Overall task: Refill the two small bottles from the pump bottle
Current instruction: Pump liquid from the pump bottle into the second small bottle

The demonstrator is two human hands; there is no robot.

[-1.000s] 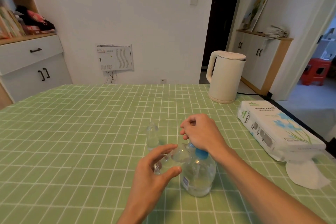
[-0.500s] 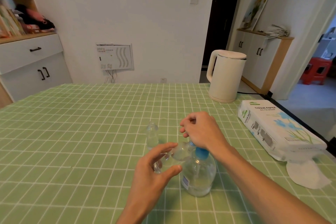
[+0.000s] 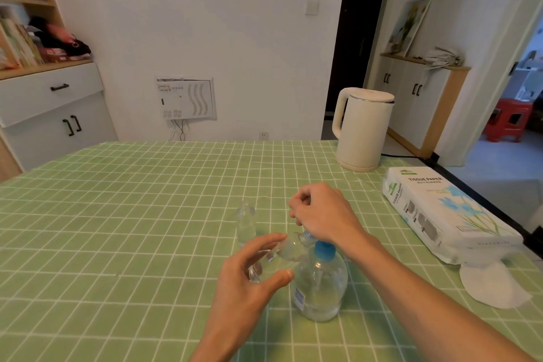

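A clear round pump bottle (image 3: 321, 285) with a blue collar stands on the green checked tablecloth near me. My right hand (image 3: 320, 214) rests on top of its pump head, fingers curled over it and hiding the head. My left hand (image 3: 249, 282) grips a small clear bottle (image 3: 277, 256), tilted with its mouth up against the pump's nozzle. A second small clear bottle (image 3: 246, 222) stands upright and uncapped just behind and to the left, untouched.
A cream electric kettle (image 3: 363, 129) stands at the table's far right with its cord trailing off. A pack of tissue paper (image 3: 440, 211) lies along the right edge, with a loose white tissue (image 3: 493, 285) in front of it.
Hardly anything differs: both hands stay in the same hold on the pump head and the tilted small bottle.
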